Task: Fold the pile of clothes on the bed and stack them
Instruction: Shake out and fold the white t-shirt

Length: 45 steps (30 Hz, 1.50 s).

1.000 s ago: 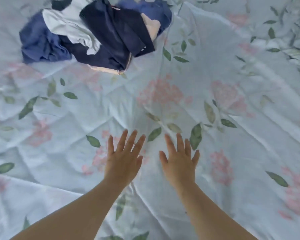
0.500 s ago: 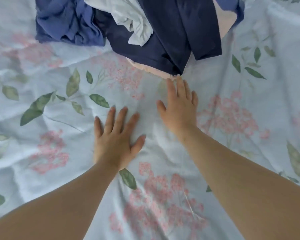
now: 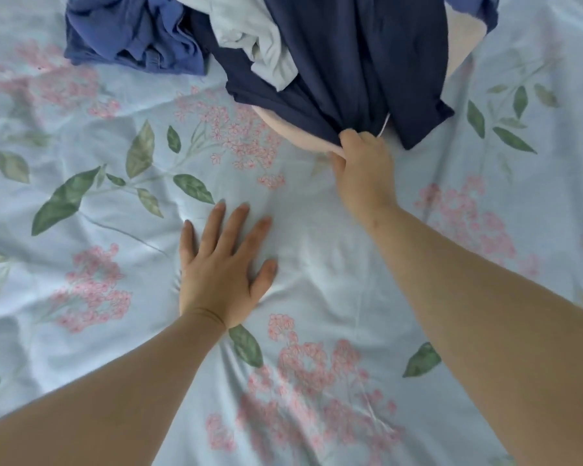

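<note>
1. On the bed's (image 3: 468, 183) far side, we see the pile of clothes (image 3: 142, 35), heaped and unfolded.
2. Our right hand (image 3: 364, 169) pinches the near hem of the navy garment (image 3: 350, 68).
3. Our left hand (image 3: 219, 274) lies spread flat on the bed.

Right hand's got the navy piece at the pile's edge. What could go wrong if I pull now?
The pale blue garment lies draped over the navy garment, so pulling may drag it along. The right hand pinches close to the peach piece underneath and may catch both.
</note>
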Each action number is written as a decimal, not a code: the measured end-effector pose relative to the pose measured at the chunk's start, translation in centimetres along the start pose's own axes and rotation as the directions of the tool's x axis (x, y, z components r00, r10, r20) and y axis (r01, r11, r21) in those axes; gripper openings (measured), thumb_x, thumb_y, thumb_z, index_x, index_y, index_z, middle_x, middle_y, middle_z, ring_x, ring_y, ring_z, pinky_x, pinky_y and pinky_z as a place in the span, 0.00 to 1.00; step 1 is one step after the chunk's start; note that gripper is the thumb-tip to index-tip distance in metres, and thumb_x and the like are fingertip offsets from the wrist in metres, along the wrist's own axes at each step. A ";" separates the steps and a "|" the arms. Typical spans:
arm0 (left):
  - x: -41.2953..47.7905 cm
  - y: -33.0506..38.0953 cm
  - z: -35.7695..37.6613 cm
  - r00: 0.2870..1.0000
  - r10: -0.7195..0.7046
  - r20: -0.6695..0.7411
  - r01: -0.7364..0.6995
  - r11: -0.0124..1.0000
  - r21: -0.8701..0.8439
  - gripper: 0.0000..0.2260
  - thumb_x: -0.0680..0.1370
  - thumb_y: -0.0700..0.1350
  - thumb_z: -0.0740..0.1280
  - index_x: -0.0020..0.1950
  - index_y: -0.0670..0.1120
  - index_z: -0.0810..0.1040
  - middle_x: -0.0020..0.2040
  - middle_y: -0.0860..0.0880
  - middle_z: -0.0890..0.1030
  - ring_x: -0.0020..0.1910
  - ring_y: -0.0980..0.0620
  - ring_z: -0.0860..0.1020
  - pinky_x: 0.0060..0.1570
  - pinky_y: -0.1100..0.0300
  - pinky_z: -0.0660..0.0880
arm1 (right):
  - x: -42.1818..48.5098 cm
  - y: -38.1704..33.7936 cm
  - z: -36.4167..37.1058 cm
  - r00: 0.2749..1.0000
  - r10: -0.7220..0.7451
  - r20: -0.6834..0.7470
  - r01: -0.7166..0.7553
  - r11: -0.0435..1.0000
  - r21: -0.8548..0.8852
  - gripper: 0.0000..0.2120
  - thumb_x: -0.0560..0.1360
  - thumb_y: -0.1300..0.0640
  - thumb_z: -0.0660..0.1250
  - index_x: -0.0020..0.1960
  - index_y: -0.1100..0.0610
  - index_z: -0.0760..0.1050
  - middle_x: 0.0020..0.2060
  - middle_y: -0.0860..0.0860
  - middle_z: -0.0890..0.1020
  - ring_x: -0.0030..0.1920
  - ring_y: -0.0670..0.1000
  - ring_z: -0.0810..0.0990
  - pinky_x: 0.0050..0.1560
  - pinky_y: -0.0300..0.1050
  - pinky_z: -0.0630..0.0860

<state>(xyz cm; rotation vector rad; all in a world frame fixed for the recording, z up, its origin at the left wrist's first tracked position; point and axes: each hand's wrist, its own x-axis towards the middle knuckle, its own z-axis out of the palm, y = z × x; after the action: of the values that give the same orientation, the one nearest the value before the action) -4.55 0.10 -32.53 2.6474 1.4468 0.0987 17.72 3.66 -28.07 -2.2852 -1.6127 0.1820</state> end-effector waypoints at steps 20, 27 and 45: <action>-4.3 9.8 -12.3 0.823 -0.500 0.270 0.509 0.437 -0.741 0.07 0.77 0.45 0.64 0.55 0.48 0.76 0.38 0.57 0.75 0.38 0.51 0.74 0.35 0.60 0.69 | -30.6 -0.5 -10.9 0.785 0.367 0.499 -0.402 0.915 -0.041 0.18 0.80 0.51 0.57 0.69 0.46 0.65 0.59 0.48 0.74 0.60 0.51 0.71 0.59 0.45 0.65; -11.1 12.5 -22.6 0.895 -0.358 0.266 0.377 0.288 -0.880 0.05 0.75 0.42 0.69 0.41 0.52 0.78 0.35 0.54 0.79 0.34 0.54 0.76 0.32 0.62 0.73 | -31.9 -3.8 -18.8 0.818 0.358 0.449 -0.552 0.707 0.442 0.19 0.78 0.54 0.61 0.68 0.47 0.67 0.56 0.46 0.74 0.50 0.45 0.75 0.46 0.36 0.71; -20.5 24.7 -47.2 0.978 -0.205 -0.040 0.038 0.364 -0.931 0.06 0.74 0.38 0.70 0.38 0.46 0.79 0.30 0.53 0.77 0.29 0.55 0.74 0.30 0.63 0.72 | -36.0 -3.3 -48.5 0.944 0.325 0.054 -0.233 0.543 0.807 0.12 0.78 0.60 0.61 0.36 0.56 0.72 0.32 0.47 0.73 0.35 0.47 0.70 0.36 0.39 0.67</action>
<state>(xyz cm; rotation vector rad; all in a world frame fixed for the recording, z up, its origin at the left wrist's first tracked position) -0.52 -26.73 17.67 1.5622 1.0722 0.8565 16.51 -38.54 15.17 -1.7245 -0.7929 0.7107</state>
